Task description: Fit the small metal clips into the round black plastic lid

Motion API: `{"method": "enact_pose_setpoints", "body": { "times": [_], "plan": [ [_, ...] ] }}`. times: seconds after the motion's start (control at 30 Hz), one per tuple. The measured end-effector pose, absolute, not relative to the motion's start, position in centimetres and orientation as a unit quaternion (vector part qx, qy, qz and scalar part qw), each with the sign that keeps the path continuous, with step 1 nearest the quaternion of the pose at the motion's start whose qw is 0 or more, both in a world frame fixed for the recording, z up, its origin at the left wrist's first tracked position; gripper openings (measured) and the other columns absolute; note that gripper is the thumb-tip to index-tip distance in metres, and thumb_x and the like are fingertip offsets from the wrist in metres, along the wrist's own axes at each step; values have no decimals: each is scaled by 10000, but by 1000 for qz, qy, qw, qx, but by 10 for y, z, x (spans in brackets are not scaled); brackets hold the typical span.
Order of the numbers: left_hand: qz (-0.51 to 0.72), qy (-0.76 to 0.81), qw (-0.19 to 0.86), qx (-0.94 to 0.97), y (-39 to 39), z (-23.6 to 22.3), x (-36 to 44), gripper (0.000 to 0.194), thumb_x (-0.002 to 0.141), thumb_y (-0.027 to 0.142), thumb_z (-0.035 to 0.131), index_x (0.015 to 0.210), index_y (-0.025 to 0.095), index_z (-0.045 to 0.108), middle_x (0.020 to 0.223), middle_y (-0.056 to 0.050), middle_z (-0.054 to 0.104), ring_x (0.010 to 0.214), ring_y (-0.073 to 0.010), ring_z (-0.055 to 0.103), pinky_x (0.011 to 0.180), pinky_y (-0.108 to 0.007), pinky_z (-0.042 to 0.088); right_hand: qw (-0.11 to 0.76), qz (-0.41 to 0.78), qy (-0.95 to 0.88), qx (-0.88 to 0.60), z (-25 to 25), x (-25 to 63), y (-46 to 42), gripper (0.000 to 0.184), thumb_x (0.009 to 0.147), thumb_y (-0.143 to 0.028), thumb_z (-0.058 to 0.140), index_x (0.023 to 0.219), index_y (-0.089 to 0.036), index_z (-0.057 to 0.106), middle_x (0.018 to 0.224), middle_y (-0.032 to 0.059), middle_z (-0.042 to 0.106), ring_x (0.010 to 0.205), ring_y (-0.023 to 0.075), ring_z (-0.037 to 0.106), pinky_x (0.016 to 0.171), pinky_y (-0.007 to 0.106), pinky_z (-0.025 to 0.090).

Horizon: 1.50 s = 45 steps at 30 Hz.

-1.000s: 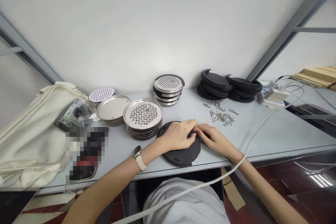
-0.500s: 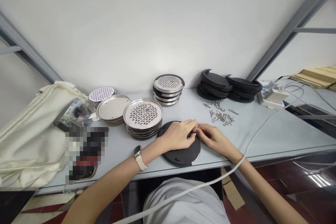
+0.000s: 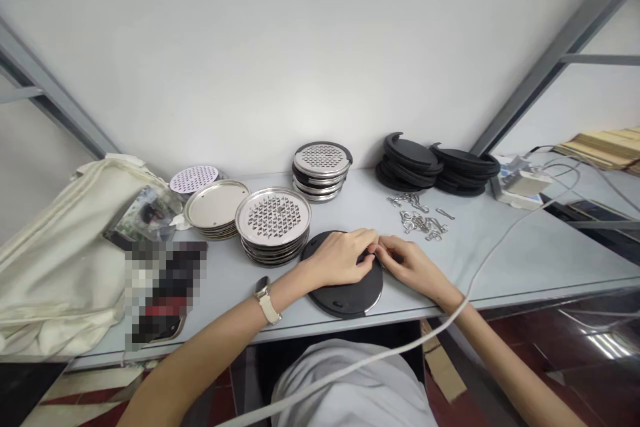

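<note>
A round black disc [image 3: 345, 297] with small slots lies flat at the table's front edge, a sliver of shiny metal along its rim. Across its top lies my left hand [image 3: 343, 257], fingers bent and pinched together at the disc's right rim. My right hand [image 3: 410, 265] meets it there, its fingertips also closed in a pinch. Whatever is between the fingertips is hidden. Just left of the disc stands a stack of metal grater plates [image 3: 273, 217]. Beyond my right hand several small metal clips and rings [image 3: 420, 219] are scattered.
Plain metal discs [image 3: 216, 205] are stacked at the left, and black-rimmed graters [image 3: 321, 167] at the back. Black round holders [image 3: 410, 160] are piled back right, near a power strip [image 3: 523, 183]. A white cable [image 3: 483, 270] crosses over my right forearm.
</note>
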<state>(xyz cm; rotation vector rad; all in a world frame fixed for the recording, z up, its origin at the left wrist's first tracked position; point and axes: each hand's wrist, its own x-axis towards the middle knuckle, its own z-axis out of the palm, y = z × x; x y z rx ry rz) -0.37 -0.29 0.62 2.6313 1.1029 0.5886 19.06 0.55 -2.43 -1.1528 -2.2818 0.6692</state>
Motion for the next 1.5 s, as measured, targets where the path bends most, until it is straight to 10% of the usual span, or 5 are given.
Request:
{"method": "enact_pose_setpoints", "body": {
  "times": [1.5],
  "plan": [
    [218, 356, 144, 897, -1, 5, -4, 60, 846, 202, 469, 905, 207, 462, 891, -2, 587, 748, -157, 568, 648, -262, 392, 256, 257, -833, -419, -22, 191, 4, 211, 915, -261, 410, 771, -177, 540, 631, -15, 512, 594, 135, 463, 572, 248, 364]
  ]
}}
